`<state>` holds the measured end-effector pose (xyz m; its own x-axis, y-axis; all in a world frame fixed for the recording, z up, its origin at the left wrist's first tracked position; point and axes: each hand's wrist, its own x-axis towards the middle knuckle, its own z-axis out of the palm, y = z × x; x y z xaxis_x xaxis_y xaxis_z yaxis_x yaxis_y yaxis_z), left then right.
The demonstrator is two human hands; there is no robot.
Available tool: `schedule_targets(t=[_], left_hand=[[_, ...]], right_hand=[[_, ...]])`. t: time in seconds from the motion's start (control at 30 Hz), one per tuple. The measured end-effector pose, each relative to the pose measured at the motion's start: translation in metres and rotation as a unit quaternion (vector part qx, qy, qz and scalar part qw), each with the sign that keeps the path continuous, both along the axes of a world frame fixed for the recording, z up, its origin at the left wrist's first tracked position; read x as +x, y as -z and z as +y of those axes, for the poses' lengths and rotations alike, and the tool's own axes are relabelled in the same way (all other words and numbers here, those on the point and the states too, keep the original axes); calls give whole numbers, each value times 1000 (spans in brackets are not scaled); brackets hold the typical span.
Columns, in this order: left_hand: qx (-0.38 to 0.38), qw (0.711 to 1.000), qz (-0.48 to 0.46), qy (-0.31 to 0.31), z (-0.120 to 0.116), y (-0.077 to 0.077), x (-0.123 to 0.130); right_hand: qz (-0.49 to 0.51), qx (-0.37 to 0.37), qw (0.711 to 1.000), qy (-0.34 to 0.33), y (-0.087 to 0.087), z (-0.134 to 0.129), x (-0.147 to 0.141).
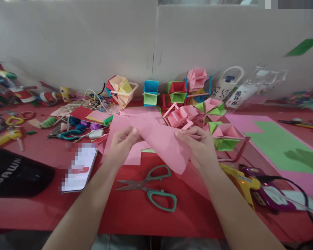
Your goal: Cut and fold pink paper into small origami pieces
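A sheet of pink paper (164, 142) is held up between my two hands over the table. My left hand (126, 140) pinches its left part with thumb and fingers. On the other side, my right hand (198, 142) grips the right part, and the paper's lower corner hangs down and curls between them. Below it, a pair of scissors (146, 187) with green handles lies with its blades spread, pointing left. More pink paper (133, 159) lies flat behind and beneath my left hand.
Folded paper models (179, 116) stand along the back. A yellow glue gun (241, 182) and purple power strip (272, 194) lie at right, near green paper (284, 146). To the left are a phone (80, 168), a black cup (21, 173) and assorted craft bits (75, 128).
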<state>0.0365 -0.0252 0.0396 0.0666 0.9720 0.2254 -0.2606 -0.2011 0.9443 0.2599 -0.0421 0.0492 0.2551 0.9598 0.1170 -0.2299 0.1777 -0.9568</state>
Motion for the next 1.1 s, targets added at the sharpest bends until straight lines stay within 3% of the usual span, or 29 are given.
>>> schedule_targets(t=[0.13,0.3,0.43,0.53,0.67,0.87,1.1], left_hand=[[25,990,124,-67,-3,3,0],[24,987,135,-90,-2,1,0],[16,997,80,-18,-2,0,1],[11,994,96,41,-3,1,3],[8,989,145,8,-5,2,8],[-31,991,124,-34,-3,7,10],[-63,992,79,82,-6,9,20]], right_hand=[[-16,10,1000,-1,1,-1,-3],[-20,5,1000,8,1,-2,-5],[12,8,1000,19,2,1,-4],[35,7,999,20,4,2,-3],[19,8,999,35,5,1,-5],[6,5,998,60,7,-2,-12],[11,5,997,75,10,-1,-15]])
